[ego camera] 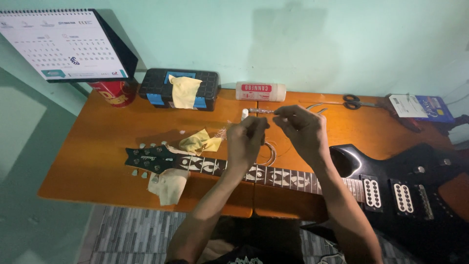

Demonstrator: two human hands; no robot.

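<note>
Head view: my left hand (246, 139) and right hand (302, 128) are raised at mid-frame over the guitar (273, 176), fingers pressed together, pinching a thin guitar string (261, 111) stretched between them, its coil (267, 154) hanging above the neck. The fretboard looks bare of strings, so I judge restringing has barely begun. Yellow cloths (199, 143) lie by the headstock on the desk (107, 146); scissors (356, 102) rest upper right.
</note>
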